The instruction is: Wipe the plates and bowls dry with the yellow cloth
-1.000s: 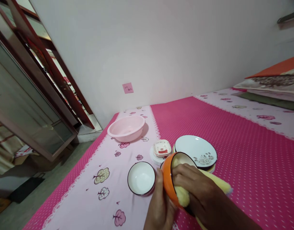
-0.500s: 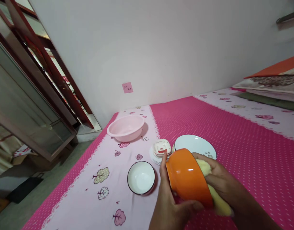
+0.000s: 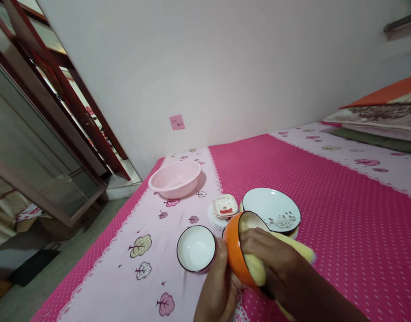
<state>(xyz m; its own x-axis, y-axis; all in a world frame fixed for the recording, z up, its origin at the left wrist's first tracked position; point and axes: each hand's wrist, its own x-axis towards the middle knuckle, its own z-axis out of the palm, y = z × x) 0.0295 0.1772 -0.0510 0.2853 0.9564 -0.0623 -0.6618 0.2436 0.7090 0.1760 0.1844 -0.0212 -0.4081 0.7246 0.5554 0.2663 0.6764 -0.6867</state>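
Observation:
My left hand [image 3: 216, 286] grips an orange bowl [image 3: 235, 255] from below and holds it tilted on its side, with its white inside turned toward my right hand. My right hand [image 3: 274, 264] presses a yellow cloth [image 3: 259, 268] into the bowl's mouth, fingers closed over the cloth. The cloth's free end sticks out to the right. Just left of the orange bowl a small white bowl [image 3: 196, 248] with a dark rim stands upright on the pink cover.
Behind the hands sit a white plate [image 3: 270, 209] with a leaf print on a stack and a small square dish [image 3: 225, 206] on saucers. A pink basin [image 3: 175, 179] stands farther back left. Pillows [image 3: 379, 120] lie at the far right. The bed edge drops to the floor on the left.
The orange bowl has turned from bottom-up back onto its side. My right hand with the cloth has moved from behind the bowl into its mouth.

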